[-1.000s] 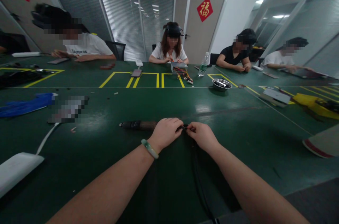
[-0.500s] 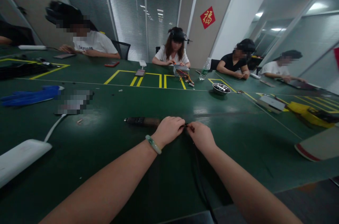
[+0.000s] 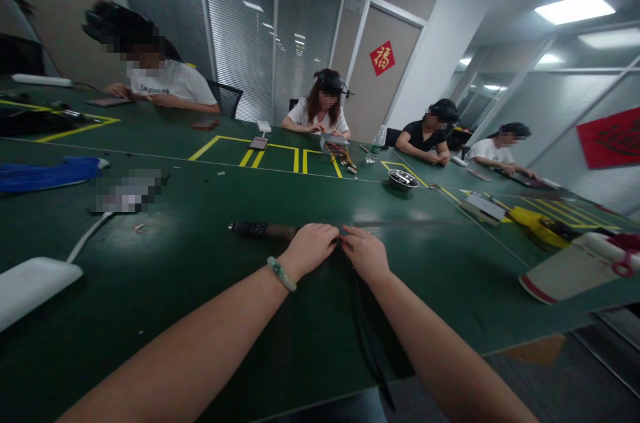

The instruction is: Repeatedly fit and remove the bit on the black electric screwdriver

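Note:
A dark electric screwdriver (image 3: 263,230) lies on the green table, its metal tip pointing left. Around its rear end my left hand (image 3: 311,248) is closed, with a jade-coloured bangle on the wrist. My right hand (image 3: 367,255) meets the left one at the screwdriver's back end, fingertips together at the black cable (image 3: 364,336). That cable runs from beneath the right hand down over the near table edge. The joint between cable and screwdriver is hidden by my fingers.
To the left are a white power strip (image 3: 37,289), a blurred-out device (image 3: 133,191) and a blue glove (image 3: 50,174). Farther off stand a metal bowl (image 3: 403,179) and a bottle (image 3: 375,146). A pale container (image 3: 560,276) stands right. Several people sit opposite.
My right fingers have shifted from a tight pinch to a straighter hold against the screwdriver's end. The left hand keeps its grip. The view has turned slightly to the right.

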`<act>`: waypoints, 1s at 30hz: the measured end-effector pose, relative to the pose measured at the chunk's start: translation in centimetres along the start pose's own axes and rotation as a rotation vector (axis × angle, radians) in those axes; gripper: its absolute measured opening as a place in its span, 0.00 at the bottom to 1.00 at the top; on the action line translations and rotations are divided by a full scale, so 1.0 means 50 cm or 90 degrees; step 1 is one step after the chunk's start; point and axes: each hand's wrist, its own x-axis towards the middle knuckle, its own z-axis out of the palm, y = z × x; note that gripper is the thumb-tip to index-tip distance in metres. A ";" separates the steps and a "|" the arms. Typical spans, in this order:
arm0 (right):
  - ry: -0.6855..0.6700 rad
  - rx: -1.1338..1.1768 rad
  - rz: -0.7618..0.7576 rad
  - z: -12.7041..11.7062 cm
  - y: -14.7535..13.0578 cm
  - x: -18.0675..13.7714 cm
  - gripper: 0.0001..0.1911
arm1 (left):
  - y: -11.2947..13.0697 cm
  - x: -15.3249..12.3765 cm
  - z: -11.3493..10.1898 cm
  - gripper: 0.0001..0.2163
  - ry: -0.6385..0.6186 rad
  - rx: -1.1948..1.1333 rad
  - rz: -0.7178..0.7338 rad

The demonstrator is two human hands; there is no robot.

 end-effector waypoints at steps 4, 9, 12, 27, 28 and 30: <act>-0.036 0.010 0.020 0.006 0.001 -0.002 0.13 | 0.001 -0.011 0.002 0.10 0.012 0.005 0.008; -0.039 -0.005 0.017 -0.002 -0.004 -0.002 0.10 | 0.002 -0.027 -0.006 0.19 0.025 -0.009 -0.003; -0.033 -0.010 0.003 -0.010 -0.010 -0.003 0.07 | 0.003 -0.047 -0.019 0.23 0.034 0.001 -0.013; 0.025 -0.101 0.209 -0.086 0.126 -0.121 0.10 | -0.034 -0.157 -0.068 0.31 -0.022 -0.046 -0.131; 0.029 -0.115 0.250 -0.099 0.152 -0.153 0.11 | -0.033 -0.157 -0.065 0.32 -0.027 -0.054 -0.121; 0.037 -0.143 0.329 -0.123 0.198 -0.221 0.12 | -0.030 -0.156 -0.057 0.32 -0.044 -0.070 -0.106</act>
